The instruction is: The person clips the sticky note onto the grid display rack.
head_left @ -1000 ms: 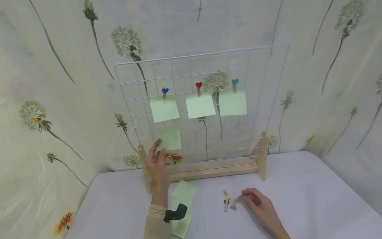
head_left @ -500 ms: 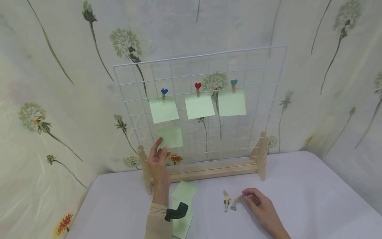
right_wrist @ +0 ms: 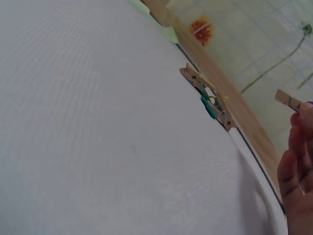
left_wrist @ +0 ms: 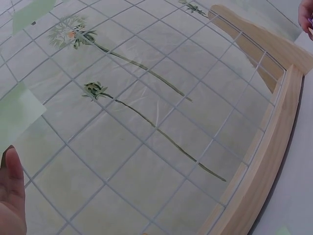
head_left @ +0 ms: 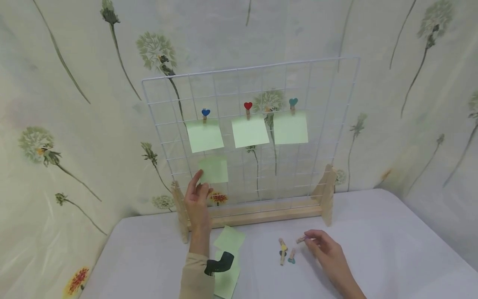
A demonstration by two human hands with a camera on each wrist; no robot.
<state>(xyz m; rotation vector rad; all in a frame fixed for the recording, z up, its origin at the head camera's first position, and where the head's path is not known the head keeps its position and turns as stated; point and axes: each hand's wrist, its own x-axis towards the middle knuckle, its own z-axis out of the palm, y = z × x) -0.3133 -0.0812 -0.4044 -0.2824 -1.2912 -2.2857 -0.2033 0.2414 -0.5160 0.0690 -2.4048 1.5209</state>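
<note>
A pale green paper note [head_left: 214,170] lies against the lower left of the white wire grid [head_left: 257,166], below a clipped note. My left hand [head_left: 198,203] holds it at its lower left, index finger on its left edge and thumb at the bottom. In the left wrist view the thumb [left_wrist: 13,169] shows beside the note [left_wrist: 19,112]. Over the table at the right, my right hand [head_left: 326,251] pinches a small wooden clothespin [head_left: 300,239] with a bit of purple at the fingertips; its bare wooden end [right_wrist: 286,98] points out in the right wrist view.
Blue, red and teal heart clothespins [head_left: 248,109] hold three green notes [head_left: 250,132] on the grid. Wooden feet [head_left: 328,195] carry it. Several loose clothespins [head_left: 282,253] lie left of my right hand. More green notes [head_left: 228,238] lie beneath my left forearm.
My right hand has lifted the clothespin slightly up and away from the loose ones on the table. The left hand and its note have barely shifted.
</note>
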